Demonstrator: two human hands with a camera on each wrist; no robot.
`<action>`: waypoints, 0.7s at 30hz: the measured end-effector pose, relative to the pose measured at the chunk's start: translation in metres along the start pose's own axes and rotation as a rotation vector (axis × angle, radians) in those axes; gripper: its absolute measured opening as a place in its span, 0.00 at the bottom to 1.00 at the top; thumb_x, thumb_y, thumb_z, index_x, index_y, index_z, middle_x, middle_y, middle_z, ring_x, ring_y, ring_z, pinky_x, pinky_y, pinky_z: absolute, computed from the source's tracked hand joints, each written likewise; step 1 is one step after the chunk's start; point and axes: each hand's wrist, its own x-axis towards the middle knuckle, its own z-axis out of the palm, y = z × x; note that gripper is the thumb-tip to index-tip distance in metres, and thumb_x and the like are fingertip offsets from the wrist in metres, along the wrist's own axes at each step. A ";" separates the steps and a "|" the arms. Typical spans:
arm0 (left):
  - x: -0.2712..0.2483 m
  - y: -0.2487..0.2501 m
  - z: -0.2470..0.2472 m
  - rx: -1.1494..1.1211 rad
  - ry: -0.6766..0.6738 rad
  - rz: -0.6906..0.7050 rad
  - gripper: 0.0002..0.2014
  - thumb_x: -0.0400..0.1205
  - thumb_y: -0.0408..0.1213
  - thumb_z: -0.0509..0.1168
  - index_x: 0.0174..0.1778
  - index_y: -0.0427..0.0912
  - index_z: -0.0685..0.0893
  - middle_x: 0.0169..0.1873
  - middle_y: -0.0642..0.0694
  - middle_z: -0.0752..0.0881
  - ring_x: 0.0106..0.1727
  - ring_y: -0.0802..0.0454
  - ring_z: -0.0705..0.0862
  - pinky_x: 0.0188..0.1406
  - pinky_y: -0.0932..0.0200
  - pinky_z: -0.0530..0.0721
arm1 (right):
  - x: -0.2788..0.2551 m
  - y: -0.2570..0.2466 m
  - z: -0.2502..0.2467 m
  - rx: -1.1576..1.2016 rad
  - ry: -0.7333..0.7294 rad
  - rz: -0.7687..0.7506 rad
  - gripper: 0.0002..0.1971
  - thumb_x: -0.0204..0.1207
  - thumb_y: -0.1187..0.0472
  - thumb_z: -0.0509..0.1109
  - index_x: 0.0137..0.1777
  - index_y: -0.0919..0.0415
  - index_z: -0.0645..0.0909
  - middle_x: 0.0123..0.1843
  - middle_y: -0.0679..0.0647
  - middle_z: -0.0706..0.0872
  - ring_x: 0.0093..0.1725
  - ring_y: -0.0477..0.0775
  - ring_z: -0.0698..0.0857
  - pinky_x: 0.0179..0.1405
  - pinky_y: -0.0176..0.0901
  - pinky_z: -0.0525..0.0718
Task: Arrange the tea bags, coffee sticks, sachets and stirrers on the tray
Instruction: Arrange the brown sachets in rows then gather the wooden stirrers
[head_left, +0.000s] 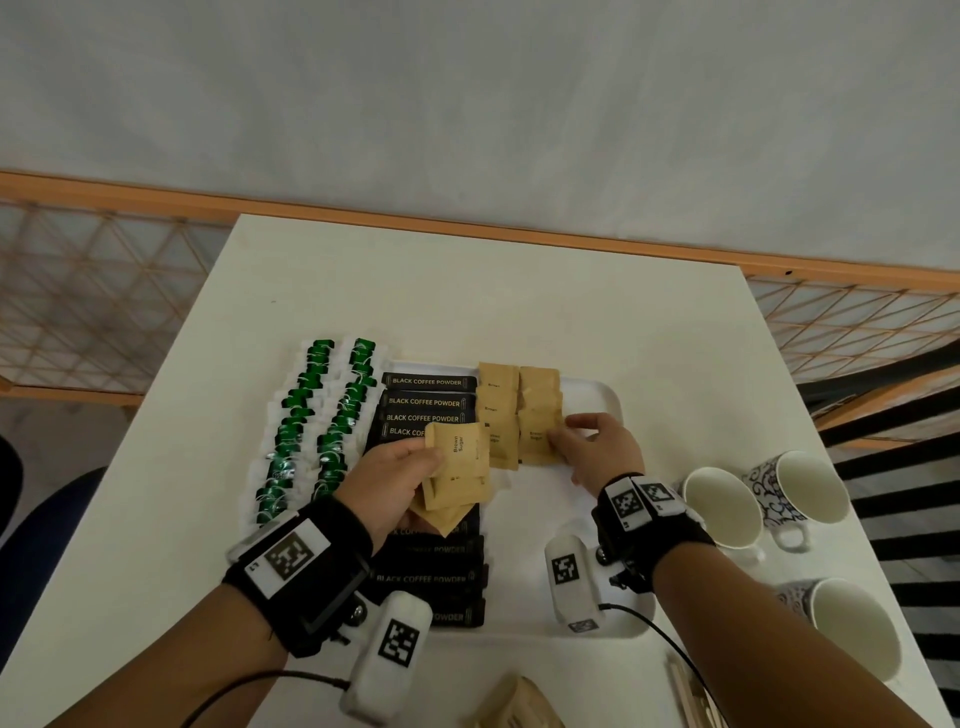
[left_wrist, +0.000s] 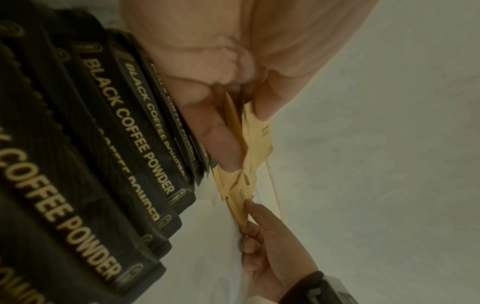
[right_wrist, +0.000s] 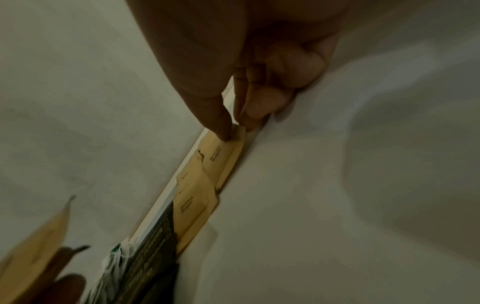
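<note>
Left hand (head_left: 395, 480): grips a bunch of sachets (head_left: 460, 475) above the coffee sticks (head_left: 427, 401).
Right hand (head_left: 597, 449): fingertips pinch the nearest sachet (head_left: 536, 441) of the right row.
Tray (head_left: 605, 400): tea bags (head_left: 311, 415) left, sticks middle, sachet rows right.

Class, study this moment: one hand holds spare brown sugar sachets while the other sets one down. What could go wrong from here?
1. The left hand holds a loose fan of brown sugar sachets; one might slip onto the black coffee sticks.
2. The right hand, pinching the nearest sachet in the right-hand column, could nudge the overlapped column askew.
</note>
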 end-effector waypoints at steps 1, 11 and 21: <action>0.000 0.000 0.000 0.007 0.005 0.016 0.10 0.86 0.35 0.58 0.51 0.44 0.86 0.38 0.41 0.89 0.31 0.49 0.87 0.21 0.60 0.81 | 0.000 0.001 0.000 -0.010 0.010 -0.004 0.16 0.70 0.49 0.72 0.56 0.48 0.78 0.45 0.51 0.87 0.41 0.52 0.86 0.36 0.41 0.80; -0.004 0.000 0.003 0.053 0.009 0.056 0.08 0.84 0.32 0.62 0.47 0.45 0.87 0.36 0.44 0.91 0.32 0.50 0.88 0.24 0.59 0.83 | -0.010 -0.005 -0.001 0.009 0.015 -0.104 0.14 0.76 0.50 0.68 0.60 0.49 0.78 0.40 0.48 0.82 0.37 0.45 0.80 0.33 0.38 0.74; -0.003 -0.004 0.005 0.152 0.016 0.081 0.09 0.83 0.32 0.64 0.44 0.44 0.89 0.35 0.45 0.90 0.35 0.51 0.87 0.29 0.60 0.82 | -0.063 -0.050 0.016 0.289 -0.418 -0.366 0.18 0.81 0.46 0.61 0.51 0.55 0.89 0.36 0.48 0.85 0.31 0.39 0.79 0.29 0.28 0.75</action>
